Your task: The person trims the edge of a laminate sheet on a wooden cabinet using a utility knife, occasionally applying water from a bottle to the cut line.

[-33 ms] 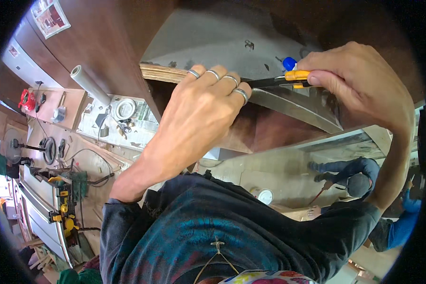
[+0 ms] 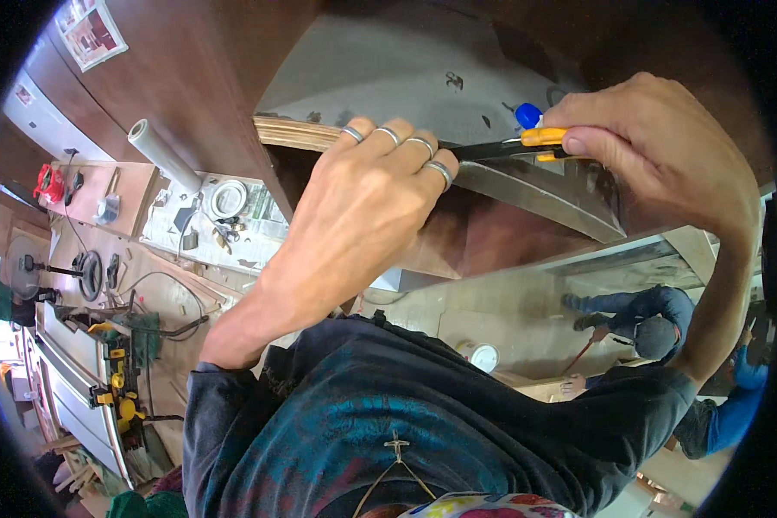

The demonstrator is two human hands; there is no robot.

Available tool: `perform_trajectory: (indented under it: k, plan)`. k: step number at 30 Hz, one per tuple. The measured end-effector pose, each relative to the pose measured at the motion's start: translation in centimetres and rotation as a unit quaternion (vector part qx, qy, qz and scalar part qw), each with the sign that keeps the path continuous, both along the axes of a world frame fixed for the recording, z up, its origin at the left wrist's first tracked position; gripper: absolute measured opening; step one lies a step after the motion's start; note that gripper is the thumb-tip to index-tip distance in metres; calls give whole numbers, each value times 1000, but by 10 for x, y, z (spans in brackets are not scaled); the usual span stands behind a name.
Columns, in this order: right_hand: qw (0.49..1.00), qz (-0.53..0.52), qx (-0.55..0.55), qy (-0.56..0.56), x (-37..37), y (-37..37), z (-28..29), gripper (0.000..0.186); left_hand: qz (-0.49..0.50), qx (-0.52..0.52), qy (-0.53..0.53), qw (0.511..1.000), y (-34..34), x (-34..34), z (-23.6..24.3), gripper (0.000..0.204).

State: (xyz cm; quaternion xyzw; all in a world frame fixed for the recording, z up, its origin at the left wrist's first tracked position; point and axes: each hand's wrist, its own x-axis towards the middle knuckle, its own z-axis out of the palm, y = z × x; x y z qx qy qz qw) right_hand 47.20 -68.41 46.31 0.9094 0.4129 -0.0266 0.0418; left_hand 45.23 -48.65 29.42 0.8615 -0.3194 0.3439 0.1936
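Note:
My left hand (image 2: 367, 194), with rings on several fingers, is closed over the front edge of a plywood shelf (image 2: 295, 132), its fingertips hidden behind the edge. From beside its index finger, a dark grey-brown edging strip (image 2: 548, 203) curves away to the right. My right hand (image 2: 656, 147) grips a yellow-and-black utility knife (image 2: 540, 138). The knife's dark blade points left, lying along the shelf edge close to my left fingers. Whether it cuts into the strip I cannot tell. A blue cap (image 2: 527, 115) shows just behind the knife.
Brown cabinet panels (image 2: 190, 69) enclose the shelf. At left, a white roll (image 2: 164, 155) stands near a bench with a tape roll (image 2: 228, 199). A table saw (image 2: 82, 380) stands lower left. A white bucket (image 2: 478, 356) is on the floor; a co-worker (image 2: 652, 324) bends over at right.

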Motion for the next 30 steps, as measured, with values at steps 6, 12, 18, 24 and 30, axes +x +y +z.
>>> perform_trajectory:
  k: [6,12,18,24,30]
  plan:
    - [997,-32,-72,14,13,-4,5,23,-7,4,-8,1000,1,2,-1,11]
    - [993,5,-108,-42,12,0,-9,26,-4,44,-2,999,3,-1,2,19]
    - [990,-35,-129,-47,7,0,2,27,-21,7,-11,1000,2,1,-2,17]
    - [990,-46,-132,-7,6,-7,11,29,-21,15,-25,999,5,1,-5,19]
    - [993,-11,-104,-54,4,-39,30,33,-14,27,-39,999,-1,-4,-8,25]
